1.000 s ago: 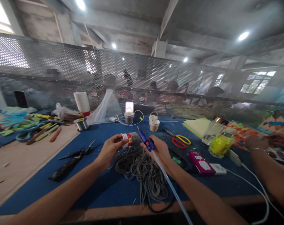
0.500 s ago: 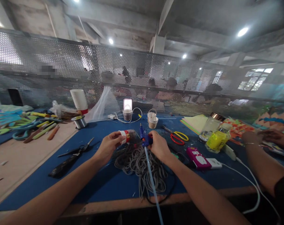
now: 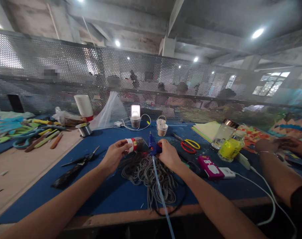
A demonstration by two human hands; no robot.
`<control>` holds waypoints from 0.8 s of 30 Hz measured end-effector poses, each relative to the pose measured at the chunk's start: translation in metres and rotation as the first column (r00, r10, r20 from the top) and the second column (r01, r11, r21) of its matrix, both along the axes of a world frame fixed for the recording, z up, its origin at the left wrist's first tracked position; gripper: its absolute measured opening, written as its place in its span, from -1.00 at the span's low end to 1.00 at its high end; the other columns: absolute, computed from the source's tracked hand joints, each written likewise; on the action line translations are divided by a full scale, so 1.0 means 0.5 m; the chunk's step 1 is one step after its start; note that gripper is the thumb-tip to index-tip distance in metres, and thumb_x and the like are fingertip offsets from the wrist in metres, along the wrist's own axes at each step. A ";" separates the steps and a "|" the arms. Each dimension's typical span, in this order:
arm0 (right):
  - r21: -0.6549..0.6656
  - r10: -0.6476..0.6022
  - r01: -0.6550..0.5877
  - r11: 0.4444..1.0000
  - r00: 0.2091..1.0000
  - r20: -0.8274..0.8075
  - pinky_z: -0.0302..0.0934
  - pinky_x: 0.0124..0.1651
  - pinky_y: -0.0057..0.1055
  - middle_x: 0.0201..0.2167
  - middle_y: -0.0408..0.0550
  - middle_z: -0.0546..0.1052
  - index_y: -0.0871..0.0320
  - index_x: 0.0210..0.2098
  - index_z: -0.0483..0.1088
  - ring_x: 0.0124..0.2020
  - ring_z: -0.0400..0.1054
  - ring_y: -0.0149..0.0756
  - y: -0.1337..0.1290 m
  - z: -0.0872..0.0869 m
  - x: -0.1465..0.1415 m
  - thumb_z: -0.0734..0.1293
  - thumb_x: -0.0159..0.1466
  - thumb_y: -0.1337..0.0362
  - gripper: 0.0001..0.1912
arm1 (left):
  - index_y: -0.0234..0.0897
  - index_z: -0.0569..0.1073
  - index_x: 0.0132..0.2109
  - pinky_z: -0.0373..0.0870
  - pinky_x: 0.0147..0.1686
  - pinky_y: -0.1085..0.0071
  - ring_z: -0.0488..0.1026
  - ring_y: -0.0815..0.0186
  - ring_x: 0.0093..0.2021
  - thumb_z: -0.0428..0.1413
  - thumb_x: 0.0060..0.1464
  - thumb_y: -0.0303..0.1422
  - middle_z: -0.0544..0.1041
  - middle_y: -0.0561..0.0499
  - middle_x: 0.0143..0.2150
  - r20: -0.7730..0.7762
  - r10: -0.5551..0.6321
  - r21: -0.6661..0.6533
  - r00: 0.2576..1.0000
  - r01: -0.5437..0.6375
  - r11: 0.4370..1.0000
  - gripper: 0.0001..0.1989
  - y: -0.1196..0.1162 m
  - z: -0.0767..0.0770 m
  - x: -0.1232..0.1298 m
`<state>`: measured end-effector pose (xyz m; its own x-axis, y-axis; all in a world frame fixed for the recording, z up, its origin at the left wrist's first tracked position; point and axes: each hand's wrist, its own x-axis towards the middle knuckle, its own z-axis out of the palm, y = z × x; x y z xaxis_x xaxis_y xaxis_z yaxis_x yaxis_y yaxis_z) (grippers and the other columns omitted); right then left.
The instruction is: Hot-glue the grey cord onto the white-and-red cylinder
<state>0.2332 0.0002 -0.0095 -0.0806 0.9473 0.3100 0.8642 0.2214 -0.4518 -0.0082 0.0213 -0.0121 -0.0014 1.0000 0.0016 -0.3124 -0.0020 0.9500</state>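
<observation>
My left hand [image 3: 115, 154] is closed around the rim end of a paper cup [image 3: 131, 145], white and red, tipped on its side. Grey cord covers the cup's far end, which points right. In my right hand [image 3: 169, 153] is a blue hot glue gun [image 3: 153, 146], its nozzle pointing up and away, close to the cord-covered end; whether it touches is not clear. A long translucent glue stick [image 3: 161, 192] runs from the gun's back toward me. Beneath both hands lies a loose heap of grey cord [image 3: 151, 176] on the blue mat [image 3: 91, 199].
Black-handled scissors [image 3: 77, 167] lie left, red-and-yellow scissors [image 3: 189, 145] right. Small cord-wrapped buckets [image 3: 162, 128] and a lit phone [image 3: 135, 111] stand behind. A magenta power strip [image 3: 210, 167] and a jar of yellow liquid [image 3: 230, 149] sit right, near another person's hands [image 3: 267, 146].
The cup and glue gun have barely moved; the gun is tilted slightly differently. At the right, the other person's hands have shifted a little.
</observation>
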 end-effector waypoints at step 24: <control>-0.065 -0.039 0.040 0.997 0.999 0.009 0.23 0.01 -0.28 -0.02 0.08 0.48 0.19 -0.03 0.32 -0.01 0.43 -0.10 0.022 -0.017 0.012 0.40 0.16 0.28 -0.61 | -0.40 0.58 -0.25 0.47 -0.39 0.53 0.53 0.38 -0.38 0.36 -0.10 -0.52 0.63 -0.09 -0.28 0.114 0.016 -0.037 0.993 -0.012 0.999 -0.79 0.020 -0.009 -0.013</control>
<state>0.2390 0.0114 -0.0178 -0.0448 0.9681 0.2465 0.8753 0.1570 -0.4575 -0.0149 0.0311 -0.0165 -0.0137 0.9993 -0.0351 -0.4187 0.0262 0.9078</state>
